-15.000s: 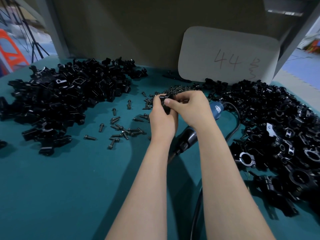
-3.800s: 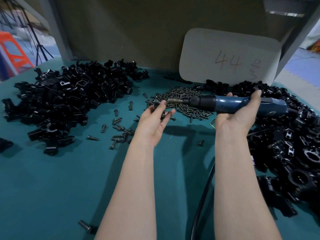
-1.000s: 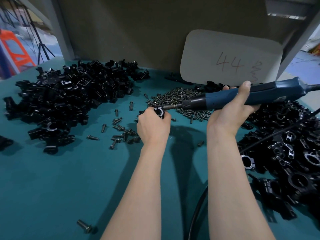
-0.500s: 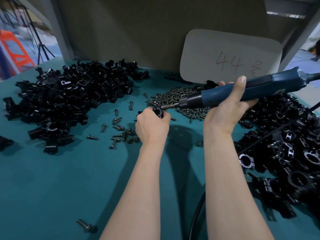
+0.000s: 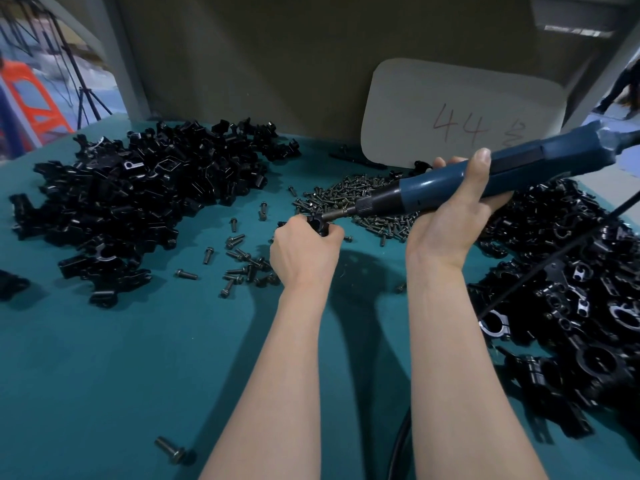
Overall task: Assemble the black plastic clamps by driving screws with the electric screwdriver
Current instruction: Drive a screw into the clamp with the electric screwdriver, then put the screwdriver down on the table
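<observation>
The black clamp (image 5: 319,224) sits in my left hand (image 5: 304,252), just past the table's (image 5: 104,375) middle. My curled fingers hide most of it, and I cannot make out the screw. My right hand (image 5: 450,220) is wrapped round the electric screwdriver (image 5: 526,161). Its bit meets the clamp and its long body slants up toward 2 o'clock. From the clamp, loose screws (image 5: 363,199) are heaped at 1 o'clock, with black parts (image 5: 138,195) piled at 10 o'clock and more clamps (image 5: 571,289) at 4 o'clock.
</observation>
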